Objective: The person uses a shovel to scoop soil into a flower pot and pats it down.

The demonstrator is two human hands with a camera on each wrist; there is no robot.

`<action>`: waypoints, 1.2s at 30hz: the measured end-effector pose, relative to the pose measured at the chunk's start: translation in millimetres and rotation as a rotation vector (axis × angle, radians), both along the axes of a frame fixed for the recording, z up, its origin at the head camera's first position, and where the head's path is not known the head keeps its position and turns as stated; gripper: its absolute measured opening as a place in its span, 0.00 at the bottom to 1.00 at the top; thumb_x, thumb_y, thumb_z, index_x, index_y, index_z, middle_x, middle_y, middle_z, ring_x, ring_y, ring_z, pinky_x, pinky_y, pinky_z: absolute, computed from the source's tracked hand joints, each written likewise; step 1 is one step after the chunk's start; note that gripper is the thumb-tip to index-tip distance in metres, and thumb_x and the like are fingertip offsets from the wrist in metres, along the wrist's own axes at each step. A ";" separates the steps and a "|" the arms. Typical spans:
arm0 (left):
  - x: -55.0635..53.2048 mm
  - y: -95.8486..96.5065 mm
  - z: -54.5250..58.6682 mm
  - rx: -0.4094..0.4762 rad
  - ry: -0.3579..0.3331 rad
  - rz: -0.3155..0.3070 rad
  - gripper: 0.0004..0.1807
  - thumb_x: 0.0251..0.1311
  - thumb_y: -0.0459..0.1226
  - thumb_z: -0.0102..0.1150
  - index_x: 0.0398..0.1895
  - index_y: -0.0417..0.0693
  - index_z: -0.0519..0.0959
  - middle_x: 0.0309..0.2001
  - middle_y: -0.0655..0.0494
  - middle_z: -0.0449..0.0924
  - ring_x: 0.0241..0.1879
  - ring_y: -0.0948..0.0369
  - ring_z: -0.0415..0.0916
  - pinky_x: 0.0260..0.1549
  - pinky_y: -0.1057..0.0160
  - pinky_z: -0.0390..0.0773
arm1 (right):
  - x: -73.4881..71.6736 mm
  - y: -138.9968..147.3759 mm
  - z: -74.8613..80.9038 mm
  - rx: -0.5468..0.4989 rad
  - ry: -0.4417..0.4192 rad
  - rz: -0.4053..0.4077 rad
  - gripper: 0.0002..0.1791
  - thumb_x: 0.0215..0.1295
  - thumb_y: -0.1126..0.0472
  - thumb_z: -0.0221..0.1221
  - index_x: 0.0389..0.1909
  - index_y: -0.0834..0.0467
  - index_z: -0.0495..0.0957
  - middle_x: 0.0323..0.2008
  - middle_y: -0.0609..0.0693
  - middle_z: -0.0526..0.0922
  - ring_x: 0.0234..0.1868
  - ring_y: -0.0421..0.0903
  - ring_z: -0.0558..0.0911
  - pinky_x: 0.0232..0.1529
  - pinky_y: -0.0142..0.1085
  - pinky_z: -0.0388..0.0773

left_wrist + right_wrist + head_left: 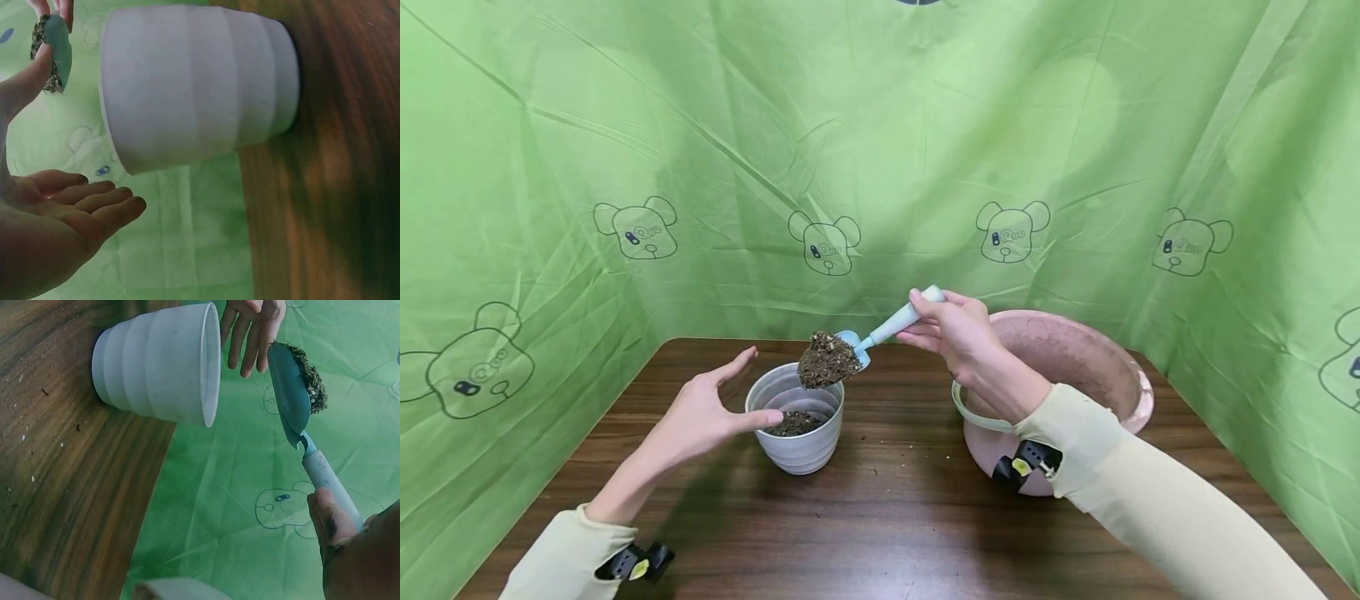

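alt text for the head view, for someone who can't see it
A right-hand grip holds a trowel heaped with soil above a pale pot. The empty left-hand grip is beside it, a pink tub at right.

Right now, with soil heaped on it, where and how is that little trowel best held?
Probably by its handle, coming from the person's right, as the right hand does. The handle is long and slim and slants up to the right, clear of the white pot, while the blade at the other end carries the soil.
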State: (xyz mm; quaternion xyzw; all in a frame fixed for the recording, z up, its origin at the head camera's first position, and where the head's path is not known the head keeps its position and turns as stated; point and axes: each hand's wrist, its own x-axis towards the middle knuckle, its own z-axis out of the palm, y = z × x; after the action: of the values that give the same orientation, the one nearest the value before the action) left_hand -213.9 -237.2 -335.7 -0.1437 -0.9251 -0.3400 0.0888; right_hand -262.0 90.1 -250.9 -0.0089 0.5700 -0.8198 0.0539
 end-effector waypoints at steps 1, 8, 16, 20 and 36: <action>0.0 -0.3 -1.9 0.001 -0.008 -0.001 0.58 0.41 0.62 0.70 0.74 0.52 0.55 0.69 0.56 0.60 0.68 0.49 0.55 0.62 0.43 0.60 | -0.9 -0.9 -1.0 0.000 -0.003 -0.003 0.11 0.65 0.64 0.59 0.44 0.66 0.73 0.40 0.61 0.79 0.39 0.56 0.84 0.45 0.46 0.80; -2.7 -7.7 -20.1 0.018 -0.048 -0.031 0.58 0.40 0.61 0.71 0.74 0.50 0.54 0.70 0.53 0.58 0.68 0.48 0.55 0.62 0.45 0.60 | -3.3 -13.4 -13.7 0.024 0.010 -0.035 0.10 0.63 0.64 0.61 0.41 0.66 0.74 0.42 0.59 0.79 0.40 0.58 0.84 0.45 0.47 0.80; -5.6 -10.8 -34.0 0.178 -0.115 -0.127 0.57 0.43 0.53 0.74 0.74 0.45 0.52 0.71 0.50 0.55 0.65 0.50 0.60 0.58 0.53 0.67 | -4.1 -25.3 -20.4 0.073 0.045 -0.072 0.10 0.64 0.65 0.61 0.41 0.68 0.75 0.42 0.59 0.80 0.38 0.60 0.84 0.42 0.46 0.81; -6.9 -12.1 -39.1 0.267 -0.148 -0.163 0.56 0.45 0.48 0.74 0.74 0.42 0.51 0.70 0.44 0.55 0.64 0.49 0.62 0.56 0.53 0.69 | -4.1 -30.5 -21.0 0.102 0.056 -0.094 0.11 0.62 0.65 0.62 0.43 0.67 0.76 0.40 0.60 0.81 0.37 0.60 0.84 0.41 0.46 0.81; -8.0 -13.9 -42.7 0.316 -0.163 -0.183 0.52 0.47 0.45 0.74 0.73 0.43 0.55 0.64 0.42 0.67 0.59 0.52 0.69 0.54 0.58 0.71 | -0.7 -47.8 -22.3 0.269 0.209 -0.131 0.16 0.60 0.64 0.65 0.48 0.63 0.76 0.38 0.60 0.84 0.37 0.57 0.84 0.36 0.44 0.83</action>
State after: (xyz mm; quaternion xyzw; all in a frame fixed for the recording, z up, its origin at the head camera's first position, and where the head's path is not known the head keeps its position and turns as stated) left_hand -221.9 -251.2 -378.4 -0.1836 -0.8475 -0.4981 0.0040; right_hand -262.6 42.4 -273.3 -0.0497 0.6766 -0.7324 -0.0586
